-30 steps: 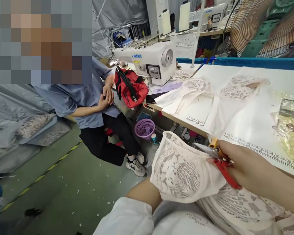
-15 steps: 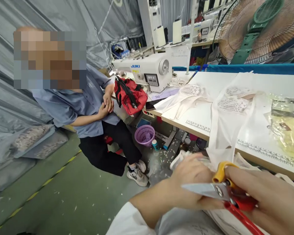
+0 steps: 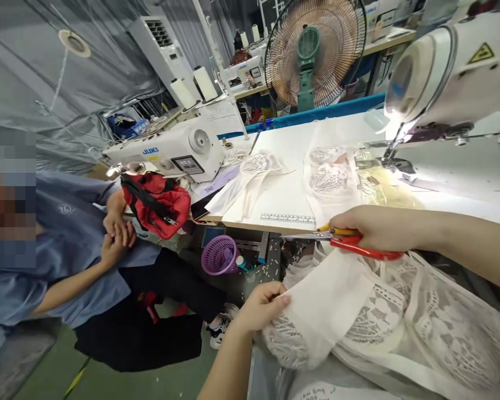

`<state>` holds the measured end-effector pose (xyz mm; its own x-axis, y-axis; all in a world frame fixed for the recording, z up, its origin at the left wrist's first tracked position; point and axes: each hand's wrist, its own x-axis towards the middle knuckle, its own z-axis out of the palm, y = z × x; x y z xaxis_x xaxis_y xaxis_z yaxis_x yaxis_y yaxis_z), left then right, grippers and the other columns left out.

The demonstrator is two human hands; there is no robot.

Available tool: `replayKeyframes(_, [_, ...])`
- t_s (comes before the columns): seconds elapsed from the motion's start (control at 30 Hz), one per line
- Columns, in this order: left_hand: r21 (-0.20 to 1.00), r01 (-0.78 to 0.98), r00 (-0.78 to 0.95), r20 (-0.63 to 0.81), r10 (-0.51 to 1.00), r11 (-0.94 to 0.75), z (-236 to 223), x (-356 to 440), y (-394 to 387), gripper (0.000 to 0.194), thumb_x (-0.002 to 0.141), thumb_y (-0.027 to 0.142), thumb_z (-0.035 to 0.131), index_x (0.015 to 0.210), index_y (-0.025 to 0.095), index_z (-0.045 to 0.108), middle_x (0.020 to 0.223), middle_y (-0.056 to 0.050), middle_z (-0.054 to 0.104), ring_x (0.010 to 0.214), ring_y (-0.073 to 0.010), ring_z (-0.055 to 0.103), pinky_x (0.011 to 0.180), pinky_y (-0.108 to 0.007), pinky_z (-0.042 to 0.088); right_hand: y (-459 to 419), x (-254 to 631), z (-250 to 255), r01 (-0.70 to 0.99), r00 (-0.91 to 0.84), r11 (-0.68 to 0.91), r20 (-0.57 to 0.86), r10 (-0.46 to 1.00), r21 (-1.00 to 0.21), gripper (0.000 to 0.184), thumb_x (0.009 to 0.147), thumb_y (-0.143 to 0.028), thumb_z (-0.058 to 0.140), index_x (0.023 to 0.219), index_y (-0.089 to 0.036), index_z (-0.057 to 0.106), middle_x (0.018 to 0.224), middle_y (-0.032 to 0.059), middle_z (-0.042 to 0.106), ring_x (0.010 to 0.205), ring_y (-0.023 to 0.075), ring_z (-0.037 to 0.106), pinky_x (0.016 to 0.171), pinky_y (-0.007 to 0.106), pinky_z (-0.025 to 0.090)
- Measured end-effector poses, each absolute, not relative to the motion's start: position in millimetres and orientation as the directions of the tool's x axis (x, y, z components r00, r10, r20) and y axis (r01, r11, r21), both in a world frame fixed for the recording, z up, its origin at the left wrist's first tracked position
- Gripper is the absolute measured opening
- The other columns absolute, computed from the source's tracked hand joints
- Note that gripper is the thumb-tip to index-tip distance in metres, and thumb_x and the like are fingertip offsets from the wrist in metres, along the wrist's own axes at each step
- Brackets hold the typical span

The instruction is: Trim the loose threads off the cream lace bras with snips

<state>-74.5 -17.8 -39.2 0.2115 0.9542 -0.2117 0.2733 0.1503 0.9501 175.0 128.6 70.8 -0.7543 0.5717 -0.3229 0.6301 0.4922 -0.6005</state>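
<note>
My left hand point(image 3: 260, 306) pinches the edge of a cream lace garment piece point(image 3: 337, 311) that lies on a heap of the same lace fabric point(image 3: 441, 333) in my lap. My right hand point(image 3: 379, 228) is closed on red and yellow scissors point(image 3: 337, 240), whose blades point left, just above the fabric and in front of the table edge.
A white sewing table point(image 3: 287, 189) holds more lace pieces point(image 3: 329, 172) and a sewing machine point(image 3: 450, 72) at the right. A second machine point(image 3: 166, 153), a red bag point(image 3: 156, 203) and a purple basket point(image 3: 219, 255) stand left. A seated person in blue point(image 3: 79, 250) is at left. A fan point(image 3: 312, 50) stands behind.
My view has swung right and up, bringing the lit sewing machine into sight. My left hand has moved down onto the lace piece's edge. The scissors have risen toward the table edge.
</note>
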Motion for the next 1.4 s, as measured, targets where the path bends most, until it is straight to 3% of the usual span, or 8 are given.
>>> replayKeyframes(0.13, [0.920, 0.375, 0.200, -0.198, 0.959, 0.112, -30, -59, -7, 0.035, 0.082, 0.050, 0.056, 0.076, 0.016, 0.062, 0.072, -0.002, 0.056, 0.069, -0.0140, 0.048, 0.064, -0.025, 0.037, 125, 165, 68, 0.583, -0.800, 0.474, -0.364, 0.478, -0.659, 0.022, 0.064, -0.010, 0.054, 0.061, -0.022, 0.036, 0.054, -0.0056, 0.043, 0.046, 0.0114, 0.039, 0.042, 0.022, 0.028])
replayKeyframes(0.27, [0.990, 0.138, 0.134, 0.007, 0.991, -0.025, -9, -33, -8, 0.034, 0.082, 0.047, 0.059, 0.098, 0.017, 0.063, 0.094, -0.009, 0.063, 0.085, -0.0188, 0.057, 0.079, -0.031, 0.045, 115, 154, 78, 0.442, -0.893, 0.555, -0.288, 0.345, -0.704, 0.023, 0.060, -0.005, 0.051, 0.061, -0.022, 0.035, 0.059, -0.0054, 0.044, 0.050, 0.0119, 0.039, 0.044, 0.024, 0.028])
replayKeyframes(0.37, [0.997, -0.071, 0.023, 0.008, 1.000, -0.006, -2, -17, -5, 0.029, 0.076, 0.041, 0.069, 0.091, 0.017, 0.064, 0.091, -0.008, 0.064, 0.084, -0.0180, 0.059, 0.080, -0.031, 0.047, 116, 147, 85, 0.369, -0.927, 0.600, -0.238, 0.289, -0.710, 0.023, 0.061, -0.005, 0.052, 0.061, -0.022, 0.037, 0.060, -0.0053, 0.046, 0.052, 0.0123, 0.041, 0.045, 0.024, 0.030])
replayKeyframes(0.53, [0.965, -0.246, -0.082, -0.114, 0.990, 0.091, -2, -11, 4, 0.025, 0.066, 0.031, 0.079, 0.076, 0.015, 0.062, 0.072, -0.001, 0.061, 0.067, -0.0105, 0.054, 0.065, -0.022, 0.044, 127, 145, 79, 0.424, -0.903, 0.435, -0.335, 0.267, -0.795, 0.019, 0.064, -0.003, 0.048, 0.064, -0.021, 0.043, 0.056, -0.0056, 0.055, 0.046, 0.0118, 0.050, 0.041, 0.022, 0.033])
replayKeyframes(0.77, [0.958, -0.237, -0.135, -0.194, 0.972, 0.158, -3, -12, 9, 0.031, 0.058, 0.033, 0.084, 0.067, 0.015, 0.061, 0.069, 0.000, 0.062, 0.066, -0.0109, 0.055, 0.066, -0.023, 0.045, 130, 144, 70, 0.402, -0.912, 0.438, -0.306, 0.274, -0.804, 0.017, 0.064, -0.004, 0.048, 0.065, -0.021, 0.045, 0.057, -0.0047, 0.054, 0.049, 0.0119, 0.050, 0.041, 0.022, 0.035])
replayKeyframes(0.97, [0.946, -0.264, -0.046, -0.209, 0.977, 0.190, 4, -10, 12, 0.024, 0.060, 0.032, 0.083, 0.074, 0.017, 0.071, 0.079, -0.003, 0.070, 0.081, -0.0179, 0.064, 0.084, -0.033, 0.049, 129, 140, 68, 0.384, -0.922, 0.578, -0.262, 0.285, -0.720, 0.014, 0.069, -0.011, 0.055, 0.066, -0.021, 0.045, 0.063, -0.0031, 0.053, 0.055, 0.0144, 0.049, 0.046, 0.025, 0.034])
replayKeyframes(1.13, [0.943, -0.241, -0.052, -0.248, 0.967, 0.229, 7, -9, 10, 0.030, 0.058, 0.034, 0.084, 0.079, 0.017, 0.073, 0.075, -0.005, 0.071, 0.083, -0.0226, 0.066, 0.089, -0.040, 0.050, 128, 139, 66, 0.376, -0.926, 0.574, -0.269, 0.266, -0.727, 0.018, 0.064, -0.007, 0.052, 0.064, -0.021, 0.042, 0.060, -0.0035, 0.050, 0.051, 0.0134, 0.046, 0.043, 0.025, 0.032])
replayKeyframes(1.4, [0.955, -0.206, -0.078, -0.233, 0.969, 0.213, 12, -12, 11, 0.031, 0.059, 0.037, 0.084, 0.077, 0.016, 0.071, 0.082, -0.006, 0.071, 0.082, -0.0198, 0.065, 0.080, -0.032, 0.050, 122, 135, 70, 0.369, -0.925, 0.615, -0.211, 0.315, -0.697, 0.020, 0.064, -0.006, 0.054, 0.063, -0.022, 0.041, 0.060, -0.0032, 0.049, 0.053, 0.0141, 0.044, 0.046, 0.025, 0.032])
